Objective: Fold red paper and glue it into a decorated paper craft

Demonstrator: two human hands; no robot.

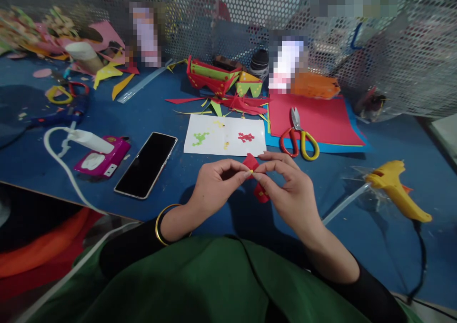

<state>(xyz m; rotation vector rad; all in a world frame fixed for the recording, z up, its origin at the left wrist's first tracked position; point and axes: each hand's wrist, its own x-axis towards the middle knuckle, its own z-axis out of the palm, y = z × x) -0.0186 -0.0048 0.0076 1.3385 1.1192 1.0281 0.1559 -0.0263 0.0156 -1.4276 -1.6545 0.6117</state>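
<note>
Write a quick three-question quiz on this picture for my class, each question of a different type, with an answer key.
1. True or false: the phone lies to the left of the white card.
2. Multiple choice: what colour is the small bit between the fingertips of the left hand and the right hand? A) green B) yellow C) blue
3. Fill in: the ____ lie partly on the red sheet.

Key: 1. True. 2. B. 3. Scissors.

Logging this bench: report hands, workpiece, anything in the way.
Left hand, right hand meet at tiny yellow bit. Red piece beneath. White card close ahead, not blocking.
</note>
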